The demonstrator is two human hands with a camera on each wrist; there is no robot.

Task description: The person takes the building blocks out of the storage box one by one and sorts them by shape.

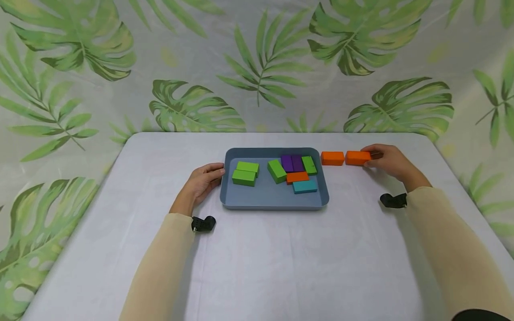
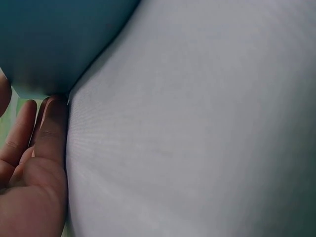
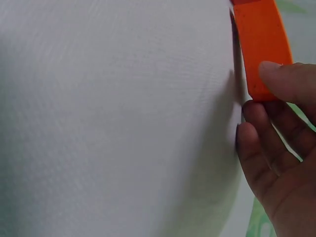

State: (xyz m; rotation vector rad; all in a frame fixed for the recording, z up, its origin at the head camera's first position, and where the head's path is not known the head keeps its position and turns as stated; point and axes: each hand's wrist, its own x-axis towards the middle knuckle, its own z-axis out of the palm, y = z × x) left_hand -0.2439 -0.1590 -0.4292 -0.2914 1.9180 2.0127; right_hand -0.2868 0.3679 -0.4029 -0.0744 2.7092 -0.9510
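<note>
White table (image 1: 281, 267), right hand (image 1: 387, 161) fingers pinching orange block (image 1: 357, 158), left hand (image 1: 201, 183) fingers relaxed against tray (image 1: 273, 203).

Left hand (image 2: 29, 168) fingertips touching tray (image 2: 54, 39) corner.

One grey-blue rectangular plastic tray (image 1: 241, 203). Four green rectangular blocks (image 1: 247, 167), three orange rectangular blocks (image 1: 332, 158), two purple rectangular blocks (image 1: 287, 163), one teal rectangular block (image 1: 304, 186). Two hands (image 1: 202, 180).

- A white cloth-covered table (image 1: 257, 267) filled the foreground.
- A pale backdrop (image 1: 257, 67) printed with green palm leaves hung behind it.
- Light was soft and even.
</note>
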